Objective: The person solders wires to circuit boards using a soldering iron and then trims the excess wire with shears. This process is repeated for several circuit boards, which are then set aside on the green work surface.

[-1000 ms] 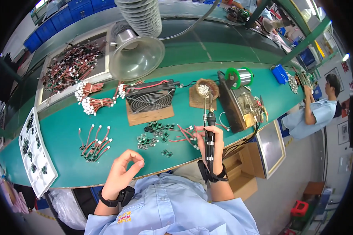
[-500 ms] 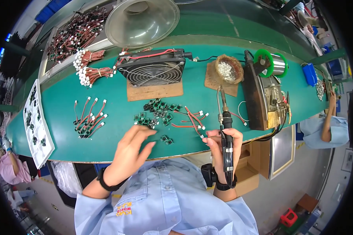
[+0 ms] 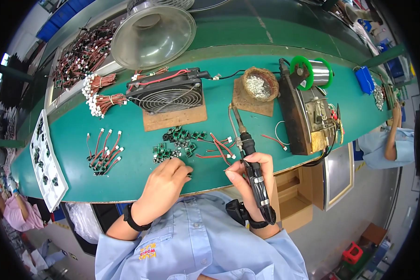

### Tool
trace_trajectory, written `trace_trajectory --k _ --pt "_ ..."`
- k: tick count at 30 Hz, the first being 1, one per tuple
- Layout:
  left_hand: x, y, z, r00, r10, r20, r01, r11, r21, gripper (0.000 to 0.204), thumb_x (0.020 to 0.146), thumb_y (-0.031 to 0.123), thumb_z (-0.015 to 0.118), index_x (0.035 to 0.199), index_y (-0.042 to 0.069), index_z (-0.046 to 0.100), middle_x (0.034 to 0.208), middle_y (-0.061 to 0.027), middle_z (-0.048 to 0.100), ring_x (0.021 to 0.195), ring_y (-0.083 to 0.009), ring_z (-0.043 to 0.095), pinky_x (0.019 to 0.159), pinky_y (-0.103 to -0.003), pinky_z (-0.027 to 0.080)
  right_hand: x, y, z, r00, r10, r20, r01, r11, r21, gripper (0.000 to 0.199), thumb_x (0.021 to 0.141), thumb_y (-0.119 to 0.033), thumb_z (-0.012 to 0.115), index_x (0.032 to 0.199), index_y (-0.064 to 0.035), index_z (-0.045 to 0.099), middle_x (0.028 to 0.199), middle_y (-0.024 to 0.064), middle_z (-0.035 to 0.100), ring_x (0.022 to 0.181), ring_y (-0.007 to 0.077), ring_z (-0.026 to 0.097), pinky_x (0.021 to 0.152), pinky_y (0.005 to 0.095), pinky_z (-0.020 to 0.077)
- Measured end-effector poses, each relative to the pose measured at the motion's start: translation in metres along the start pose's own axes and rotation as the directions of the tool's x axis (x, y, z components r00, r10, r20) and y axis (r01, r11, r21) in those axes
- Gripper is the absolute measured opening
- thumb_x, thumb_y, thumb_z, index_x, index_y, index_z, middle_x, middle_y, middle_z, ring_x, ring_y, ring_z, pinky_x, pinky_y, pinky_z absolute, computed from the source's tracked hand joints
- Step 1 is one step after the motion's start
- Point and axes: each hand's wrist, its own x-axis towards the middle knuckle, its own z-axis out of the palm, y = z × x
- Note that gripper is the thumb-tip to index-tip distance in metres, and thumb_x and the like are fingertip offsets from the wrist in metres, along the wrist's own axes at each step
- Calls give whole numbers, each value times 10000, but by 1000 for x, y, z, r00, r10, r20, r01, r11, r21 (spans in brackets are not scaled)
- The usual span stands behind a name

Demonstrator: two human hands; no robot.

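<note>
My right hand (image 3: pixel 254 179) is wrapped round a soldering iron (image 3: pixel 248 144) with a black handle, its tip pointing away from me. A thin red wire lead (image 3: pixel 227 163) shows at the thumb and forefinger of that hand. My left hand (image 3: pixel 164 183) is closed low over the mat, with a dark edge of a small circuit board (image 3: pixel 190 175) at its fingertips; the fingers hide most of it. Just beyond lie a cluster of small green circuit boards (image 3: pixel 177 135) and several loose red-and-black wire leads (image 3: pixel 219 143) with white connectors.
A black fan (image 3: pixel 170 95) stands on a wooden board. Behind my right hand are a bowl of solder bits (image 3: pixel 257 86), a solder spool (image 3: pixel 317 74) and an iron stand (image 3: pixel 297 121). Wired boards (image 3: pixel 102 156) and a white tray (image 3: pixel 46 163) lie left. A co-worker (image 3: pixel 389 144) sits far right.
My left hand has lowered and closed over the spot where loose boards lay. The soldering iron has tilted further left, and my head view has shifted slightly.
</note>
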Motion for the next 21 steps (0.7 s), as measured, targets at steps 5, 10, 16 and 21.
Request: trace_trajectory --k 5,10,16,21 --pt "-10 4 -16 988 -135 -70 118 972 -203 160 729 4 653 861 -4 562 845 -96 545 769 -232 554 708 -320 467 1 -17 5 998 61 32 -63 997 55 393 776 53 646 1062 -46 395 831 81 585 733 105 577 654 229 472" --pt "-5 13 -37 970 -244 18 154 551 -820 142 799 37 628 905 0 542 886 -89 551 815 -194 552 736 -314 458 -2 -32 17 993 -11 119 1 996 84 409 771 55 645 1061 -62 381 821 80 574 719 100 567 628 218 455" --pt "-6 16 -30 979 -90 183 180 -34 -983 151 858 74 581 981 7 523 972 -91 544 904 -159 537 800 -294 428 -7 -42 31 937 -234 260 264 960 -88 424 759 101 626 1042 -60 354 787 111 574 662 110 585 538 211 458" --pt "-10 12 -25 985 -50 165 157 -130 -979 160 874 97 565 998 3 526 997 -94 544 932 -158 536 824 -295 419 -8 -42 39 911 -285 298 322 943 -85 440 745 119 628 1046 -44 351 792 116 578 675 123 602 548 225 485"
